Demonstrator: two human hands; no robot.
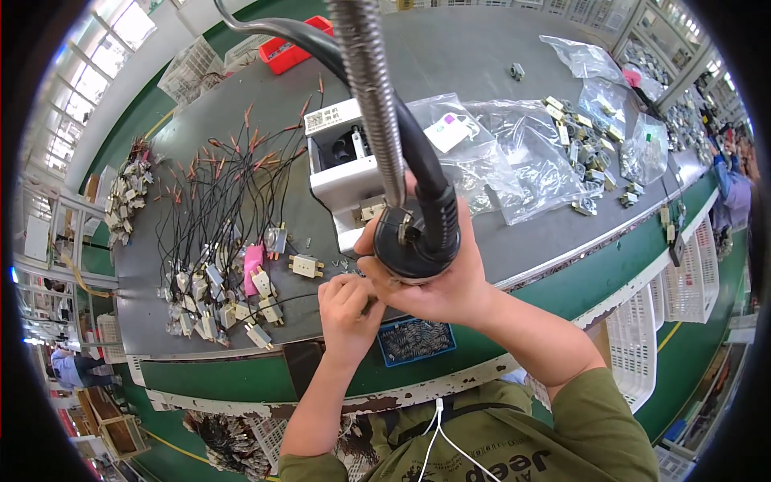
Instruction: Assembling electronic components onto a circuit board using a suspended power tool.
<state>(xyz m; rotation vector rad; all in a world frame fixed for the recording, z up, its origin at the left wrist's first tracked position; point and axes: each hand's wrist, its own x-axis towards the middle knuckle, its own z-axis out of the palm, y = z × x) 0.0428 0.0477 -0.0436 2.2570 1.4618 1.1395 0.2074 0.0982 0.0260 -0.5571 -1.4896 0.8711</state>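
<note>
My right hand (450, 281) is wrapped round the black body of what looks like an electric screwdriver (418, 249), seen from its top end. A thick black cable and a ribbed metal hose (373, 88) rise from it. My left hand (349, 309) is closed just beside it, at the table's near edge; its fingertips and anything in them are hidden. A thin black wire reaches toward that hand from the left. Right behind the tool stands a white fixture (341, 225) with a small cream-coloured part in it. A cream two-pronged block (306, 266) lies left of the fixture.
Several wired blocks (213, 297) with black leads heap at the left. Clear plastic bags (530, 161) and loose metal-and-cream parts (594, 161) cover the right. A blue tray of small metal pieces (416, 341) sits at the front edge; a red bin (295, 52) stands far back.
</note>
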